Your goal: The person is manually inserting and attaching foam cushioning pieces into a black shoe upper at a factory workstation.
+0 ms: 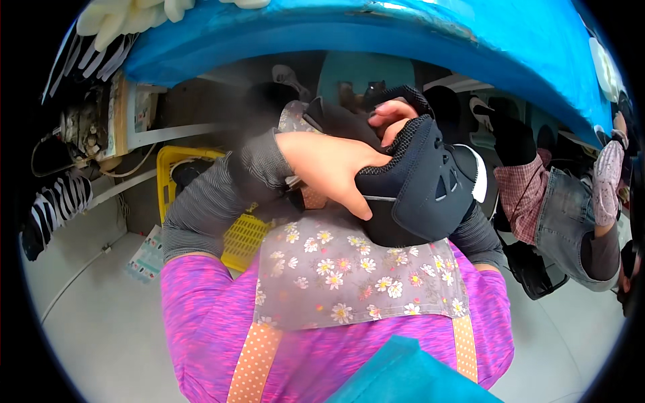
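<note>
A black shoe upper [430,181] with a mesh-lined collar and a white edge at its right lies over my lap, against the flowered apron [336,269]. My left hand [329,164] is closed on its near left side, the thumb pressed on the outside and the other fingers going out of sight at the opening. Beyond the collar, curled fingers of what looks like my right hand [393,119] show at the lining. The rest of that hand and its wrist are hidden behind the upper. Grey striped sleeves cover both forearms.
A blue-covered bench [376,33] curves across the far side, with pale foam-like pieces [127,17] at its left end. A yellow basket [245,245] stands by my left arm. Black-and-white shoe parts [57,208] hang farther left. Another person [564,208] sits at the right.
</note>
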Motion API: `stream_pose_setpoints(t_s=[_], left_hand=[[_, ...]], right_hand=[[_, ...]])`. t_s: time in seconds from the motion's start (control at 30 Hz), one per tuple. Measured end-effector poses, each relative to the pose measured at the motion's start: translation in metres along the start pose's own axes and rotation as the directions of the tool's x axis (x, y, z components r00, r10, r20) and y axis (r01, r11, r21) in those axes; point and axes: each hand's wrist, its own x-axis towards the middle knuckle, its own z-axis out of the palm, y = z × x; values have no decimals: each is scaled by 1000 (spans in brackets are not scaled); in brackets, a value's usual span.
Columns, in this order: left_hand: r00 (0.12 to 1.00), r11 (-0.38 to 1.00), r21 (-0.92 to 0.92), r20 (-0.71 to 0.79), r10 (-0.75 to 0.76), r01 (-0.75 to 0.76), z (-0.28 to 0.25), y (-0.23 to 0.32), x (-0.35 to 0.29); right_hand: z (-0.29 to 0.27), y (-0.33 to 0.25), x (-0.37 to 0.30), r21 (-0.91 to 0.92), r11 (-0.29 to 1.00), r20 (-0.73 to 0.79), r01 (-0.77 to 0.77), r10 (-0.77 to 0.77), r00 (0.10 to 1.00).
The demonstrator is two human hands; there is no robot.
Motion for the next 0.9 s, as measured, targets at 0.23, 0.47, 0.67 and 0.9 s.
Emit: stream_pose_setpoints(t_s=[0.23, 0.47, 0.67, 0.9], left_hand=[[993, 997, -51, -108, 52, -58, 3, -11, -3], [995, 978, -199, -83, 52, -68, 3, -14, -3], [960, 957, -275, -232, -157, 90, 4, -38, -23], [890, 777, -613, -422, -171, -141, -14, -111, -36]], right_hand=[[-10, 4, 1, -211, 975, 65, 76, -63, 996], [-32, 20, -37, 3, 976, 28, -218, 218, 976], [-70, 59, -99, 312, 740, -12, -596, 631, 776], [-65, 26, -59, 345, 898, 25, -273, 282, 959]])
